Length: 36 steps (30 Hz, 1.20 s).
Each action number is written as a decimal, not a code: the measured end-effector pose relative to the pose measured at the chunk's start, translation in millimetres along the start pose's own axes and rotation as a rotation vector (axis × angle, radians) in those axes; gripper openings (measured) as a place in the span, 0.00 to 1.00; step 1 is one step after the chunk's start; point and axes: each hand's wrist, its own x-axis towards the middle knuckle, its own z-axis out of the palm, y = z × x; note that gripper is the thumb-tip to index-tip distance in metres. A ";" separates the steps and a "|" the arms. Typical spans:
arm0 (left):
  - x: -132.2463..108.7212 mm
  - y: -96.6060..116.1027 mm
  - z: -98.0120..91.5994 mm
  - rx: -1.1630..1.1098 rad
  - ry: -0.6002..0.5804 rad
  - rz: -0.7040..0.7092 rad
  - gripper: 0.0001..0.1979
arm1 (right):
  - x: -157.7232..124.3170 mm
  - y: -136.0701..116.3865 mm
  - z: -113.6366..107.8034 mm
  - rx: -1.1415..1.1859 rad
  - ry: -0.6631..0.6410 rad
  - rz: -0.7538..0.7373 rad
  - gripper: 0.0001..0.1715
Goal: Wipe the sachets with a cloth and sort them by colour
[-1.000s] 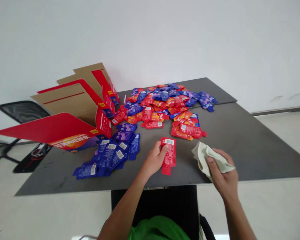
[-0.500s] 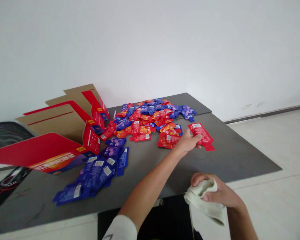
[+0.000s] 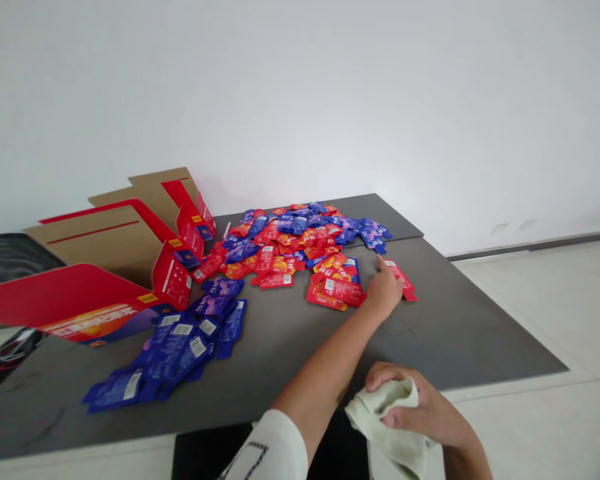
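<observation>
My left hand (image 3: 386, 291) reaches across the table to the right. One finger is stretched toward the pile, the other fingers are mostly hidden behind the hand, and I see nothing gripped. Just beyond it lies a red sachet (image 3: 404, 281), partly covered by the hand. Left of the hand is a small stack of red sachets (image 3: 344, 291). Low in front of the table edge, my right hand (image 3: 427, 407) is closed around a crumpled pale cloth (image 3: 397, 433).
A mixed pile of red, orange and blue sachets (image 3: 300, 230) covers the back of the grey table (image 3: 460, 320). Blue sachets (image 3: 175, 353) lie in an overlapping group at the front left. Open red cartons (image 3: 100, 300) stand along the left side, flaps raised.
My left hand has come away from the red sachet, which now lies beyond it, and a finger points forward. My right hand with the cloth has shifted slightly left and down in view.
</observation>
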 end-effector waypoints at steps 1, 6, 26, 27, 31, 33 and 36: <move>-4.8 1.3 -2.0 0.096 0.004 0.019 0.40 | -0.2 -0.3 -0.3 -0.002 -0.002 -0.005 0.24; -39.9 15.3 -45.5 0.519 -0.030 0.175 0.17 | -0.7 -1.9 -0.9 0.003 -0.007 -0.031 0.21; -34.2 -31.6 -145.2 0.923 -0.282 0.485 0.20 | -0.5 -5.4 -1.4 -0.002 0.035 0.002 0.20; -30.8 -30.2 -142.8 0.929 -0.286 0.474 0.18 | -0.4 -5.5 -1.5 0.003 0.036 0.003 0.20; -26.0 -21.4 -132.4 0.953 -0.292 0.404 0.09 | 0.1 -8.2 -1.6 0.022 0.035 0.017 0.20; -29.1 -16.9 -130.1 0.963 -0.295 0.370 0.06 | 0.2 -9.7 -1.5 0.023 0.036 0.023 0.19; -36.3 -13.6 -135.4 0.955 -0.305 0.360 0.04 | 0.1 -11.0 -1.5 0.021 0.041 0.026 0.19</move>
